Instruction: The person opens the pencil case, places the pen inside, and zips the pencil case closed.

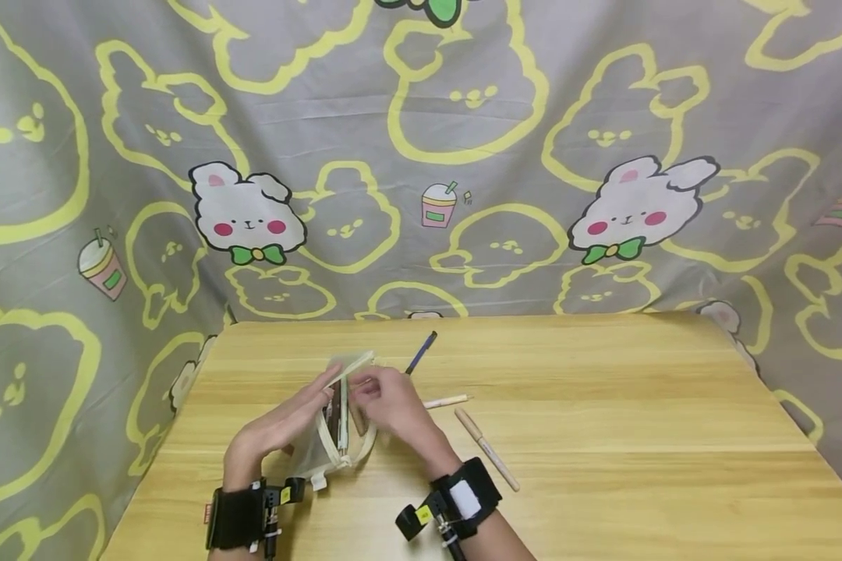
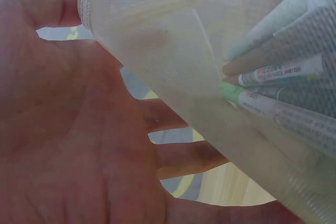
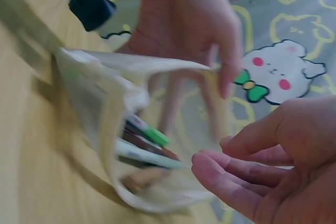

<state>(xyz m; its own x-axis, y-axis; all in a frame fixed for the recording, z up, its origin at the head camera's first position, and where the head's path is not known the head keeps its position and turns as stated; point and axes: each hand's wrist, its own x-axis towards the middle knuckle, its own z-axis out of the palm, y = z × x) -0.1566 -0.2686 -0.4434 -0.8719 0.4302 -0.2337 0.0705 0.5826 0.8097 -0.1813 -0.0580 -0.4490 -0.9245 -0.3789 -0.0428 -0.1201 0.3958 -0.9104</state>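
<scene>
A pale mesh pencil pouch (image 1: 307, 453) with a cream zipper edge stands tilted on the table, its mouth spread wide. My left hand (image 1: 284, 425) holds the pouch by its rim, thumb at the zipper edge and fingers spread along the mesh in the left wrist view. Inside lie several pens and markers, among them a green-tipped marker (image 3: 157, 136), a pale green pen (image 3: 147, 156) and a brown pen (image 3: 143, 178). My right hand (image 3: 268, 161) is at the mouth, thumb and fingertips close together with nothing between them.
On the wooden table (image 1: 638, 436), right of the pouch, lie a blue pen (image 1: 421, 353) with a dark end, a cream pen (image 1: 449, 402) and a beige pen (image 1: 487, 449). A grey curtain (image 1: 491, 257) with cartoon prints hangs behind the table and at both sides.
</scene>
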